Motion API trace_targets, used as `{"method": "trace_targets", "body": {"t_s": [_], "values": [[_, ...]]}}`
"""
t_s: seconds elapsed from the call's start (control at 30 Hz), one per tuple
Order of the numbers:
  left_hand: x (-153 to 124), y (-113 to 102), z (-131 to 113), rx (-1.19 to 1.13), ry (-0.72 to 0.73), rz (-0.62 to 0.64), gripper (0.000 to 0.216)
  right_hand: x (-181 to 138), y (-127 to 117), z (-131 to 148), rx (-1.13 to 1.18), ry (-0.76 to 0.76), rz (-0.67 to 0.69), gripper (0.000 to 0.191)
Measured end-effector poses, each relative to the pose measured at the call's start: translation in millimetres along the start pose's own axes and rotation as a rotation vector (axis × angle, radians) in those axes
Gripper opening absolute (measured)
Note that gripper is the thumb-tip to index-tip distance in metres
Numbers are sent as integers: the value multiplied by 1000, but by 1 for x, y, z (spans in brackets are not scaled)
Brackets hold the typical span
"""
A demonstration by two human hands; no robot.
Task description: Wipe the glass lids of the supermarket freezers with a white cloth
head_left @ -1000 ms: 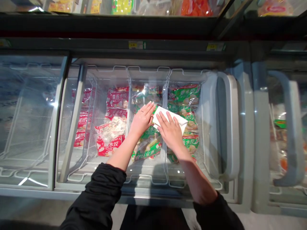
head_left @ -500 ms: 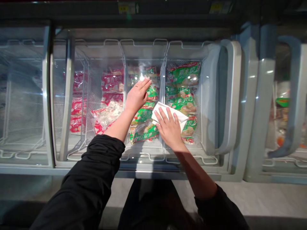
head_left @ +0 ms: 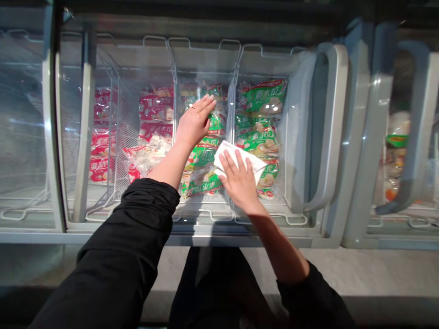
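Note:
My left hand (head_left: pixel 195 121) lies flat, fingers stretched out, on green food bags (head_left: pixel 206 155) in the middle wire basket of an open chest freezer. My right hand (head_left: pixel 238 180) presses a folded white cloth (head_left: pixel 240 157) with spread fingers onto the wire divider (head_left: pixel 230 114) between the middle and right baskets. Both arms wear black sleeves pushed up to the forearm.
Red bags (head_left: pixel 156 107) fill the left basket, and a red-and-white bag (head_left: pixel 146 157) lies loose there. Green bags (head_left: pixel 262 98) fill the right basket. The slid-open glass lid (head_left: pixel 325 128) with its grey handle stands at the right. A closed glass lid (head_left: pixel 24 114) covers the left section.
My left hand has reached farther back over the green bags. My right hand with the cloth has slid slightly toward me along the divider. The view has tilted downward.

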State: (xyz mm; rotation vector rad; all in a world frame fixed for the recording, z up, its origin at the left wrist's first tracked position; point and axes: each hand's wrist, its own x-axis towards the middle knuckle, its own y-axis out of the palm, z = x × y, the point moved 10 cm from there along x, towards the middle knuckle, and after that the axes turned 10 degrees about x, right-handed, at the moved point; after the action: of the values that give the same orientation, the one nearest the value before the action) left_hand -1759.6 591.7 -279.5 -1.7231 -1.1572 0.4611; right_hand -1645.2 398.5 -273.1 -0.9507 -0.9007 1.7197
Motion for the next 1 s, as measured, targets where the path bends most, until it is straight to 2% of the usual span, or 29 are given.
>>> {"method": "trace_targets", "body": {"t_s": [0.07, 0.13, 0.23, 0.3, 0.4, 0.5, 0.6, 0.67, 0.7, 0.77, 0.83, 0.9, 1.0], "values": [[0, 0, 0, -11, -5, -4, 70, 2, 12, 23, -3, -63, 42, 67], [-1, -2, 0, -3, -6, -2, 70, 21, 10, 27, -9, -107, 46, 66], [-1, -3, -3, 24, 2, 8, 70, 53, -16, -4, -17, -57, -16, 66], [-1, -3, -4, 39, 9, 13, 70, 56, -31, -34, -18, 36, -65, 66], [-3, -4, -4, 52, 12, 11, 67, 23, -31, -50, -10, 137, -85, 68], [-7, -4, -2, 63, 3, 9, 62, -20, -7, -20, 25, 119, -51, 74], [-17, -3, -5, 68, -10, 16, 58, -31, 16, 18, 59, 2, 30, 75], [-29, -3, -14, 73, -18, 11, 58, -18, 17, 23, 59, -73, 62, 72], [-39, -4, -21, 78, -18, 5, 59, -8, 11, 16, 53, -88, 58, 71], [-63, -6, -39, 92, -12, -7, 62, 9, -8, -13, 40, -56, 9, 70], [-92, -8, -58, 106, -17, -9, 68, 12, -28, -50, 40, 36, -68, 72], [-122, -9, -77, 118, -33, 1, 74, -6, -36, -75, 47, 113, -118, 73], [-156, -8, -97, 162, -84, 12, 75, -54, -23, -75, 55, 183, -130, 75]]}}
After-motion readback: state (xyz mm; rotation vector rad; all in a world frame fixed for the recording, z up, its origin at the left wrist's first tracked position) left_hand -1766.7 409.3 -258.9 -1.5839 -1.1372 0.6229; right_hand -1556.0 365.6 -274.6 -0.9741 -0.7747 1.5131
